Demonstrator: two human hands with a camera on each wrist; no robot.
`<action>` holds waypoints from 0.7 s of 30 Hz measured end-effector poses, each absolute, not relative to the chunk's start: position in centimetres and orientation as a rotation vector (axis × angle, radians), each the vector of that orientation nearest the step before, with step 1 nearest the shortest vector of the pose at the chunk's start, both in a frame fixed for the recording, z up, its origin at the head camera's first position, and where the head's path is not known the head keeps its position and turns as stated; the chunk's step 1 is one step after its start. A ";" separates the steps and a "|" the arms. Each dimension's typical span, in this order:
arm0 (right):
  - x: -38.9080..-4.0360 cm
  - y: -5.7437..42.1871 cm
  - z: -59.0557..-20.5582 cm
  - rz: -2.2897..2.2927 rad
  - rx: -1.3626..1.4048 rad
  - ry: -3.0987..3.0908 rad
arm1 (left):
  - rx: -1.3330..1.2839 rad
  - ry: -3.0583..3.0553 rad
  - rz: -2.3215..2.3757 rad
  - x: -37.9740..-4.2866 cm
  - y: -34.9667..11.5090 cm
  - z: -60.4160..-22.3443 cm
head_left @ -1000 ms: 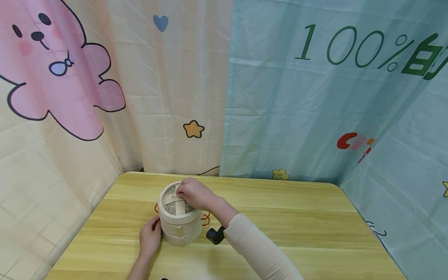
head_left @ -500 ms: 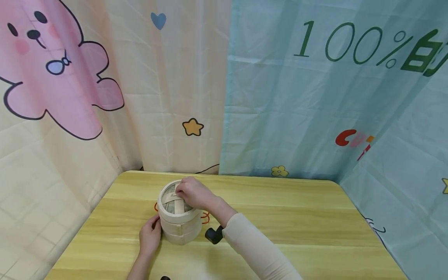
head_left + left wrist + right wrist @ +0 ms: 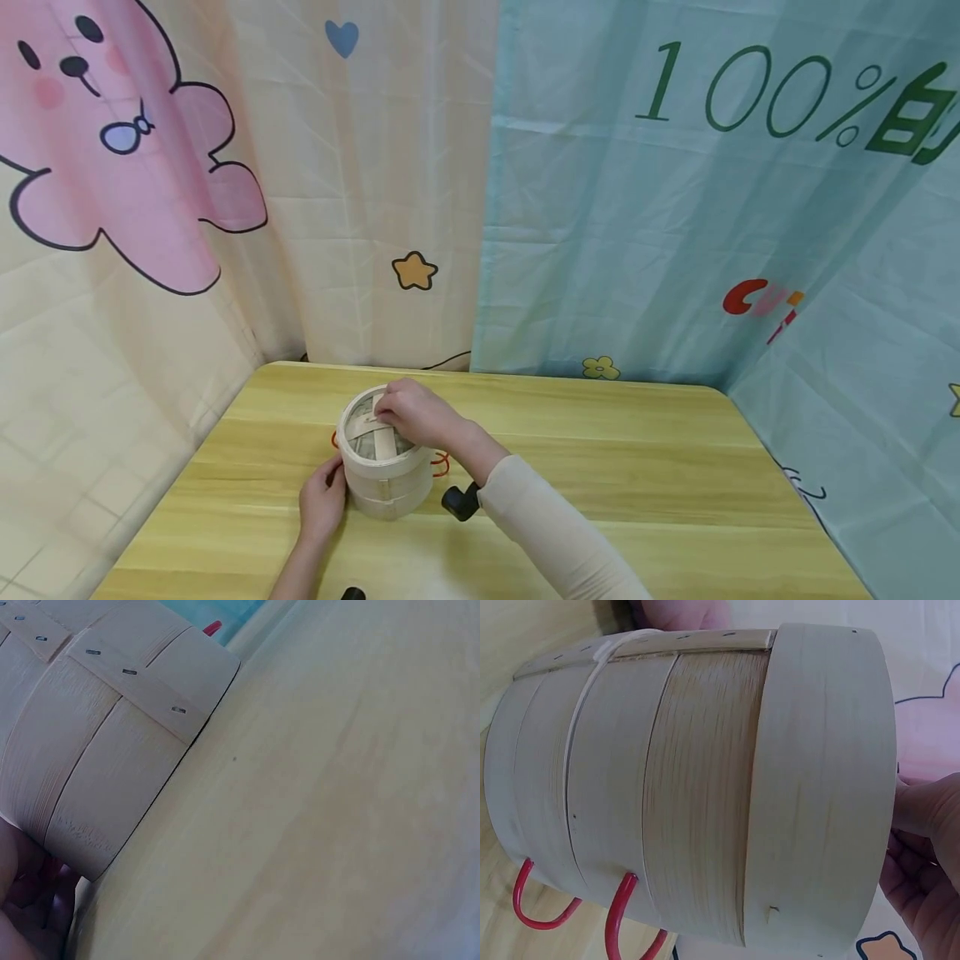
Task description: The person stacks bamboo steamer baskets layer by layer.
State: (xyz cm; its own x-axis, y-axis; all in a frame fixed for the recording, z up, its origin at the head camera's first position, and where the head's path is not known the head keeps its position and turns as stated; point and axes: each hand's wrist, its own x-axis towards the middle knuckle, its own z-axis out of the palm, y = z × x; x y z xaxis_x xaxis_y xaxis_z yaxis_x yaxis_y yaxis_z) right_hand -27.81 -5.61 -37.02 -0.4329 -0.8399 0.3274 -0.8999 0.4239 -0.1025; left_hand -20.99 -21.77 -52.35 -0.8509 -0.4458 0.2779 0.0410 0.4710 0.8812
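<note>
A round two-tier bamboo steamer stands upright on the table, its lid seated on top. My right hand pinches the crossed strap at the middle of the lid. Low on the steamer's left side, my left hand has its fingers curled against the wall. In the left wrist view a bit of red shows between the left fingers, apparently a loop handle, mostly hidden. On the other side, red loop handles stick out from both tiers.
A black, bent, tube-like object lies right of the steamer, partly behind the right forearm. Another small black object shows at the bottom edge. The wooden table ends at printed curtains behind and at the sides.
</note>
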 end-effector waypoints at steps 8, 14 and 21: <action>-27.9 -5.5 -37.0 0.405 1.515 -2.466 | 0.333 -2.240 -1.376 -21.1 -21.5 -52.2; -28.0 -5.3 -37.0 0.411 1.511 -2.473 | 0.335 -2.233 -1.368 -21.2 -21.4 -52.3; -28.2 -5.1 -37.1 0.434 1.509 -2.466 | 0.336 -2.228 -1.367 -21.3 -21.2 -52.3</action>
State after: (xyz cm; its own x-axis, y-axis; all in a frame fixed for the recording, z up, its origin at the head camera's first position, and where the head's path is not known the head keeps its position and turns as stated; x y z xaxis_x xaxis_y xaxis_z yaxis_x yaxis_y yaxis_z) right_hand -28.16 -5.14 -37.10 -0.4496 -0.8284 0.3341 -0.8927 0.4296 -0.1360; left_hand -21.29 -21.20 -52.29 -0.8441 -0.4538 0.2857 0.0491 0.4651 0.8839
